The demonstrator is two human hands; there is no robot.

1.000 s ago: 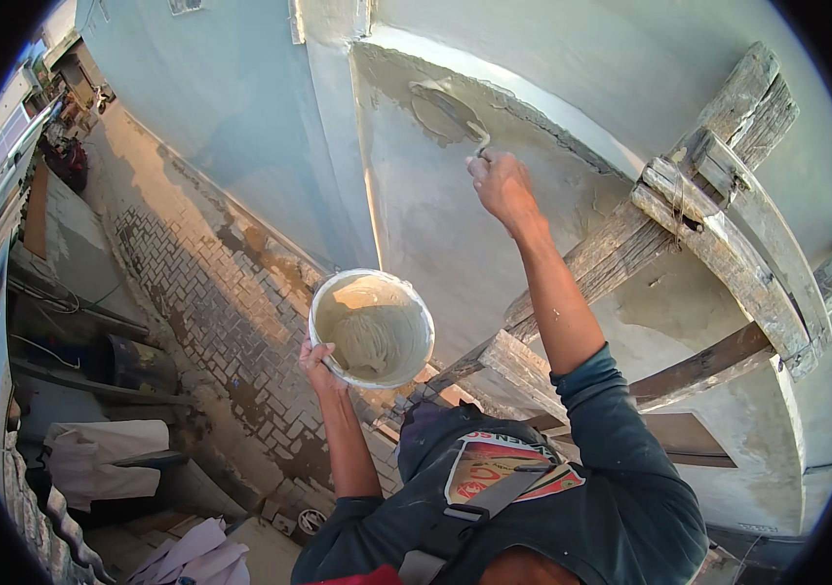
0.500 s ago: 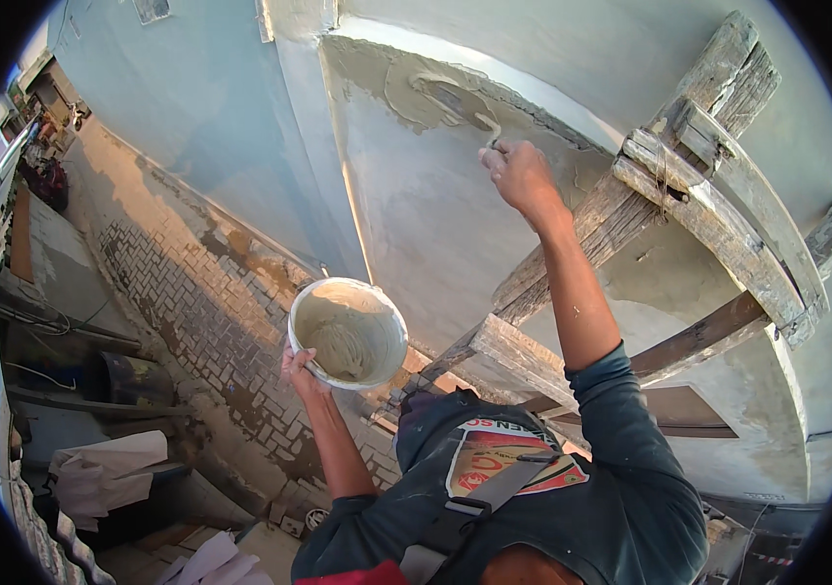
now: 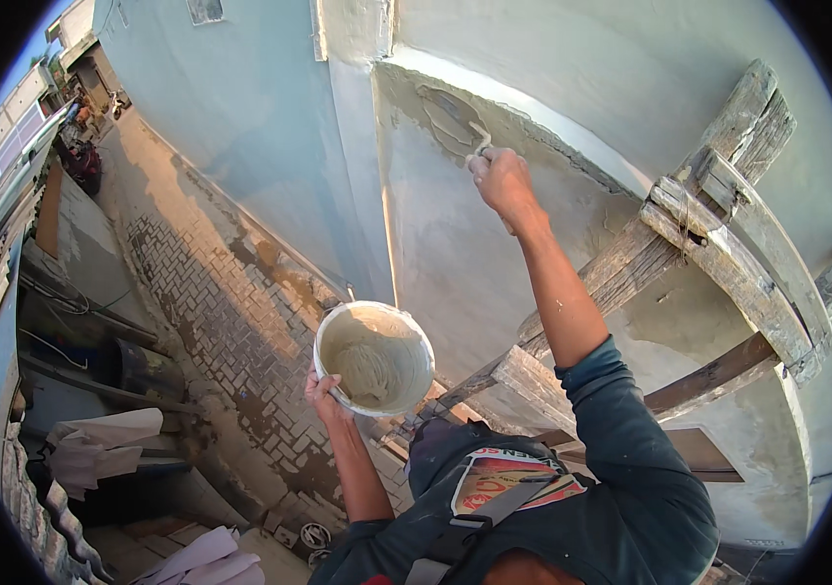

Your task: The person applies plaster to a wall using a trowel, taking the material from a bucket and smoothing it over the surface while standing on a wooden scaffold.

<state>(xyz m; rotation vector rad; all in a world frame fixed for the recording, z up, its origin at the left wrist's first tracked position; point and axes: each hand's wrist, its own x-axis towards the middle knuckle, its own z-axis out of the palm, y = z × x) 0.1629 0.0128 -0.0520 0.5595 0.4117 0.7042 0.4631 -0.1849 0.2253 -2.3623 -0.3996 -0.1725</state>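
Observation:
A white bucket (image 3: pixel 374 359) with wet grey mortar inside hangs from my left hand (image 3: pixel 326 395), its fingers hooked over the near left rim. At the upper middle, my right hand (image 3: pixel 503 183) is closed around the handle of a plastering trowel (image 3: pixel 455 114). The trowel's blade lies against the wall panel (image 3: pixel 455 224), in a darker patch of wet mortar below a pale ledge. My right arm reaches up and forward; the bucket stays lower, in front of my chest.
Rough timber scaffolding (image 3: pixel 728 244) rises close on the right, with planks lashed together. A paved alley (image 3: pixel 231 312) runs far below on the left, beside a light blue wall (image 3: pixel 240 136). White cloths (image 3: pixel 104 444) hang at the lower left near a corrugated roof edge (image 3: pixel 40 497).
The trowel and my right hand have moved slightly left along the top of the wall panel. The view has shifted, so the bucket appears farther right and lower.

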